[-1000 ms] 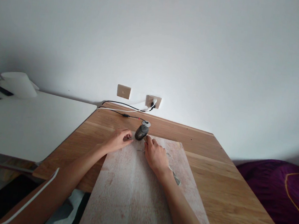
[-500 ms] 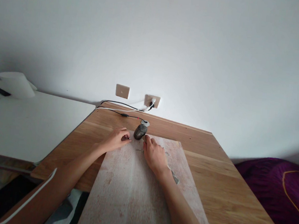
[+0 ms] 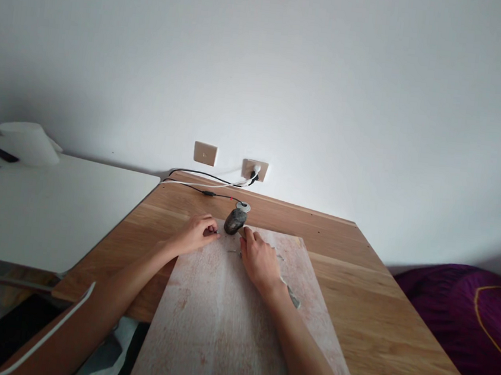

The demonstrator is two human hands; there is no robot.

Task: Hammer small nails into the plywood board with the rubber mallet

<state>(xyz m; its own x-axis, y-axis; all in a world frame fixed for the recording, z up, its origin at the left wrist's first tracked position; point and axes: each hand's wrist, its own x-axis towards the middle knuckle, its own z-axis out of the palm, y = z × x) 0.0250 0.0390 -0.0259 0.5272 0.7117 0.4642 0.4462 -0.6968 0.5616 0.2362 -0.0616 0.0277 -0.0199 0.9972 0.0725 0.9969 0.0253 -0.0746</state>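
My right hand is closed round the handle of a rubber mallet, and most of the handle is hidden by the fingers. The mallet's dark, scuffed head is over the far edge of a pale wooden board. To its left, my left hand is closed in a pinch at the board's far left corner. A tiny metallic piece shows at its fingertips, too small to name. Thin dark slivers lie on the board between the hands. A greyish object is partly hidden behind my right wrist.
The board lies on a brown wooden table against a white wall. Cables run along the back to a socket. On a white table at left are a white roll and tools. A purple beanbag-like thing is at right.
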